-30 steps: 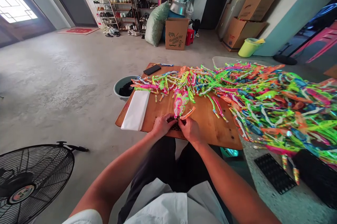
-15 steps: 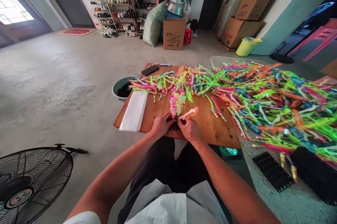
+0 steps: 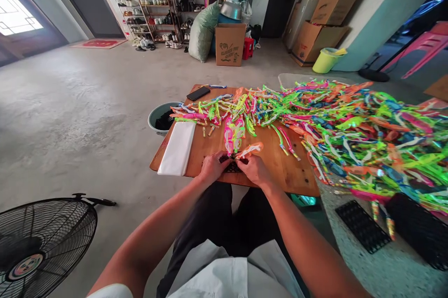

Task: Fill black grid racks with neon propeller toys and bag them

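Note:
A small black grid tray [image 3: 234,167] lies at the table's near edge, partly hidden between my hands. My left hand [image 3: 213,167] is closed at the tray's left side, thumb and fingers pinched along it. My right hand [image 3: 252,169] pinches the lower end of an orange toy-glasses piece [image 3: 252,149] over the tray; the piece leans to the right. Just beyond my fingertips a pink toy-glasses piece [image 3: 228,137] and a yellow-green one [image 3: 239,132] stand with their lower ends at the tray. My fingers hide the exact contact.
A large heap of colourful toy glasses [image 3: 350,125] spreads across the right. Left on the wooden table [image 3: 280,172] are a white stack of sheets [image 3: 178,148] and a phone [image 3: 198,93]. More black trays [image 3: 362,225] lie at lower right. A fan [image 3: 45,242] stands lower left.
Both hands stay at the tray with only slight finger movement. The orange piece has tilted or shifted very slightly. The whole view has drifted a little.

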`<state>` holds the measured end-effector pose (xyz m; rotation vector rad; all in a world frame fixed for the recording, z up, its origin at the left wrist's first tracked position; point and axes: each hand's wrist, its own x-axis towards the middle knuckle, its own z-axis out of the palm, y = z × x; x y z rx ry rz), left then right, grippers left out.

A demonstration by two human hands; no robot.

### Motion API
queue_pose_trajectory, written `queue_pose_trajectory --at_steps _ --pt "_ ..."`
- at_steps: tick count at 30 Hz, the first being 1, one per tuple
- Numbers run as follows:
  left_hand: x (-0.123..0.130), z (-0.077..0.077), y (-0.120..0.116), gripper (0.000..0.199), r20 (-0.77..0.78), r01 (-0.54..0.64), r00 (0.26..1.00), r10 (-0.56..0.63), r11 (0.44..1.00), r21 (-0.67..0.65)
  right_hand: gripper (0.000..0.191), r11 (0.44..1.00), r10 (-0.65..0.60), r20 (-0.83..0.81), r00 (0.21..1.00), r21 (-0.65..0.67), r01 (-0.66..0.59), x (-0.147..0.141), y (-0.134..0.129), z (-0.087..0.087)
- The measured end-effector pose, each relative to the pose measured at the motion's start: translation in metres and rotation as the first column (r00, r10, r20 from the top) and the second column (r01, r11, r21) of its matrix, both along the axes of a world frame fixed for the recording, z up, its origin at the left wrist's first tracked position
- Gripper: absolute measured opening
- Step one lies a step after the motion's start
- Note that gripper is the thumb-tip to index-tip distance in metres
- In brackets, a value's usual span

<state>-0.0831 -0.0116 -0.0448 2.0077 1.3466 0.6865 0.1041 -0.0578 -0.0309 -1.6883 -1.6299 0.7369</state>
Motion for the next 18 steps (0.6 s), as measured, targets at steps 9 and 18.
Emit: queue_pose_trajectory --at_steps 9,18 --pt "0.001 0.001 -0.003 0.019 -0.076 0.042 0.996 -0.038 0.998 0.049 0.024 0.999 -0.003 -0.039 0.999 0.041 0.004 -0.009 -0.001 -0.001" --pt "0.0 0.0 -0.004 0.019 -0.023 0.058 0.998 -0.056 0.996 0.065 0.049 0.971 -0.241 -0.231 0.943 -0.057 0.234 -0.01 -0.004 -0.001"
